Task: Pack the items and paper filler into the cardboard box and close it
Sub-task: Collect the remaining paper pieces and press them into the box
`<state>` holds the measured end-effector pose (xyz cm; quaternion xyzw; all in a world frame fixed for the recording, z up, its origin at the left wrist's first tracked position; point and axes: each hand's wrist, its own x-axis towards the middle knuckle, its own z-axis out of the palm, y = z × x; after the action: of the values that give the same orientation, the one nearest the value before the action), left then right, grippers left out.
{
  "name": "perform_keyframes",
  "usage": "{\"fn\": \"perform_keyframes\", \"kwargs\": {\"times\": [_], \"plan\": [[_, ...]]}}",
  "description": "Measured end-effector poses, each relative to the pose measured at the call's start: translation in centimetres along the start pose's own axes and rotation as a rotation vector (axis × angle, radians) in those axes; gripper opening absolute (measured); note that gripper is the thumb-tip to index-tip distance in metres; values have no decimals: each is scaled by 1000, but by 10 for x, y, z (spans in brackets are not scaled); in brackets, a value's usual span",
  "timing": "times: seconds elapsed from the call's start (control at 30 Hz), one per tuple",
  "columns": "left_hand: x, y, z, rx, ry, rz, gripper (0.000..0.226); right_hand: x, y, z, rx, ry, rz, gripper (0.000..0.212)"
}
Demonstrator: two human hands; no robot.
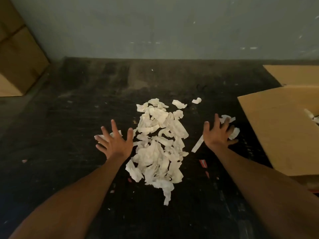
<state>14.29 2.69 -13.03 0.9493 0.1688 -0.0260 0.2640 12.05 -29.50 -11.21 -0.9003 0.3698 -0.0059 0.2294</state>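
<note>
Paper filler pile (pixel 158 145) between splayed, empty left hand (pixel 114 141) and right hand (pixel 219 133); long axis 12-to-6; cardboard box (pixel 283 128) at 3 o'clock, right hand nearer.

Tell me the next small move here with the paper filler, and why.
Probably sweep both hands inward and scoop the pile. The left hand and right hand lie spread on either side of the paper filler on the dark floor, and the open cardboard box sits just to the right.
</note>
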Motion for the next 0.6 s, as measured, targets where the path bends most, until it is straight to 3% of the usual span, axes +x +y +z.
{"fn": "perform_keyframes", "kwargs": {"times": [0.17, 0.37, 0.6], "plan": [[26, 18, 16, 57, -21, 56, 82, 57, 5, -6, -177, -150, 105, 66], [27, 36, 29, 164, -132, 223, 78, 83, 1, 0, -218, -300, 168, 69], [-2, 48, 33, 151, -270, 355, 72, -2, -26, 21, -104, -328, -179, 65]]}}
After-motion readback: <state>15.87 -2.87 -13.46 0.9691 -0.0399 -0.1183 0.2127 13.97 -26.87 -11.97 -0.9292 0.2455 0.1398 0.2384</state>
